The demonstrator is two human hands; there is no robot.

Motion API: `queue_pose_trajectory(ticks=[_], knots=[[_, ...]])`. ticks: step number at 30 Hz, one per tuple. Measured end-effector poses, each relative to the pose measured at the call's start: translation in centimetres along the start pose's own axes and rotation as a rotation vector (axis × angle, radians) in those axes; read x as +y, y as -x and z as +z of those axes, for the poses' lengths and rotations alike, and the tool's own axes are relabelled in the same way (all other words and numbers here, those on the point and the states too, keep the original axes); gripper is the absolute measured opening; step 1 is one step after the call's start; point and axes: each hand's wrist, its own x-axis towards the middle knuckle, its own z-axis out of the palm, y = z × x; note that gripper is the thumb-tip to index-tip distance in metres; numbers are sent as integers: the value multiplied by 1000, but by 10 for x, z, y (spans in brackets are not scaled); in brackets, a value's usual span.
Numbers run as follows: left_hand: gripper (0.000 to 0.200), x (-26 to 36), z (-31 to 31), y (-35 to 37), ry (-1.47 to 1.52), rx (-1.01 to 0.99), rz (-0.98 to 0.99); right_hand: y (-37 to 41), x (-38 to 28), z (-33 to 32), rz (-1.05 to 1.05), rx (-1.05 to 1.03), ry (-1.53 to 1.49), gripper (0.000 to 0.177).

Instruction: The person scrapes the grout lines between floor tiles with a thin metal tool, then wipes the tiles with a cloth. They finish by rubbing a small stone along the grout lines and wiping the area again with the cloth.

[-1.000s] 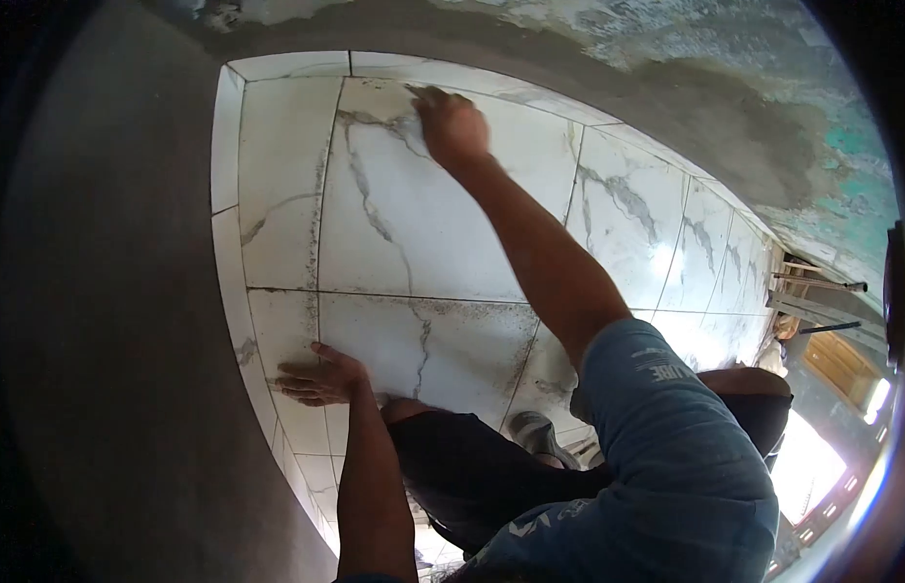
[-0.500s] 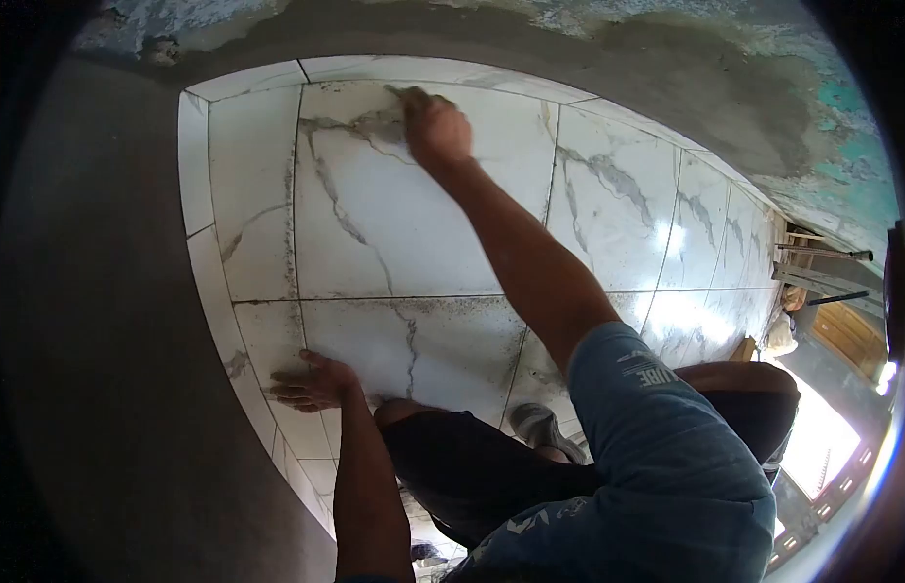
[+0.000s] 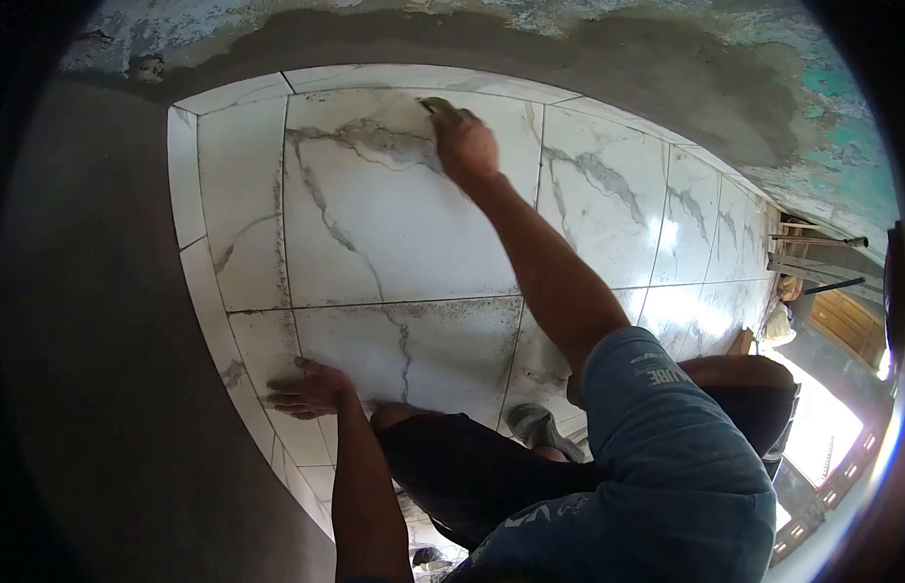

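Floor: marbled tiles (image 3: 404, 233) laid, edged by skirting (image 3: 394, 76)
Unswept: grit (image 3: 280, 243) seen along joints
Right hand (image 3: 467, 148): small blurred object (image 3: 433, 104) apparently pinched, near skirting
Left hand (image 3: 314, 389): fingers spread, rested on tiles near wall (image 3: 93, 253)

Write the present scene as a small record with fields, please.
left hand: fingers spread, on the floor tiles
right hand: around a small object, too blurred to name
right hand place: near the edge tiles
floor: white, grey-veined; dark specks along some joints
clothing: blue sleeve, dark shorts, grey shoe
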Motion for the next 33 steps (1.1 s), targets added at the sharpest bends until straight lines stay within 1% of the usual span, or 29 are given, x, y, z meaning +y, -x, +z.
queue_pose_trajectory(ticks=[1, 2, 4, 5, 6, 8, 9, 12, 13, 15, 17, 19, 20, 22, 24, 25, 26, 27, 28, 29, 30, 31, 32, 33], knots=[[80, 1, -1, -1, 6, -8, 1, 3, -19, -3, -55, 29, -140, 26], [80, 2, 0, -2, 3, -1, -4, -1, -24, 4, -60, 26, -147, 26], [80, 1, 2, -2, -4, -12, -14, -5, -29, 14, -210, 158, -148, 25], [80, 0, 3, -2, -9, -12, -19, -7, -27, 15, -260, 166, -155, 25], [81, -2, 4, -2, 7, -7, -6, -9, -21, 18, -262, 157, -155, 25], [81, -2, 6, -1, 23, -8, -6, -16, -8, 18, -353, 97, -131, 27], [82, -4, 8, -3, 12, -2, 10, -16, -2, 10, -382, 60, -145, 32], [82, -5, 9, -2, 22, -6, 4, -21, 40, -7, -464, -45, -43, 36], [82, -3, 6, -2, 45, 5, 1, -15, 53, -25, -513, -94, 44, 39], [82, 3, -3, 1, 69, 20, -1, -5, 76, -72, -506, -391, 200, 47], [81, 8, -6, -1, 104, 46, 1, 4, 104, -121, -455, -514, 363, 51], [81, 1, -2, -1, 30, 45, 26, 15, 127, -173, -472, -460, 367, 48], [81, 0, 2, -1, 41, 38, 25, 22, 132, -201, -576, -394, 315, 41], [80, -2, 7, -2, 30, 66, 6, 45, 113, -264, -536, -370, 228, 39], [79, -3, 10, -3, 41, 81, 15, 74, 100, -319, -282, -468, 254, 37], [78, -5, 10, -1, 50, 100, 19, 86, 106, -339, -281, -484, 303, 36], [78, -6, 9, 0, 62, 95, -1, 97, 122, -352, -217, -472, 386, 36], [77, -5, 8, 0, 46, 96, 1, 108, 131, -367, -167, -523, 435, 36], [75, -4, 9, -2, 27, 98, 4, 116, 164, -373, -169, -504, 427, 36], [75, -3, 6, -5, 30, 95, -17, 125, 183, -378, -171, -484, 367, 37], [73, -3, 3, -9, 49, 112, 21, 131, 192, -382, 20, -533, 308, 37], [72, -4, 3, 0, 51, 125, 26, 131, 214, -374, 69, -500, 223, 37], [71, -6, 4, -2, 72, 161, 49, 125, 229, -363, 136, -513, 157, 37], [70, -8, 7, -3, 89, 195, 66, 115, 228, -349, 154, -523, 126, 36]])
